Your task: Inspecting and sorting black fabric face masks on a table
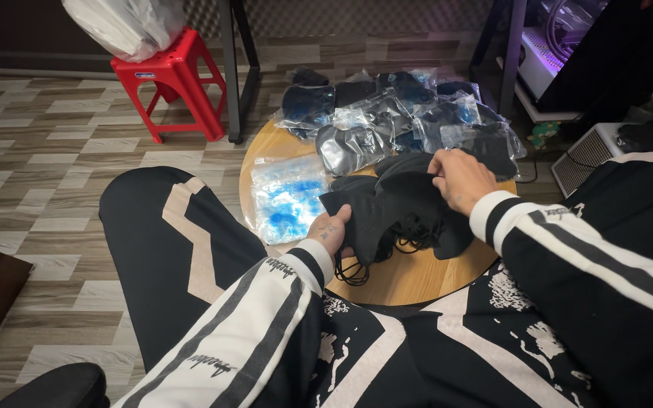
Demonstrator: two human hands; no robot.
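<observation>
- Over the round wooden table [410, 283]: black face masks [402, 204], stack's long axis running left-right.
- left hand [330, 227] pinches left end, thumb on top.
- right hand [459, 177] fingers curled, gripping right end.

Home workroom: wood-pattern plank floor [62, 151], red plastic stool [169, 79], small round wooden table [410, 276], lit computer case [549, 45] (purple glow), foam-panelled wall [357, 15].
</observation>
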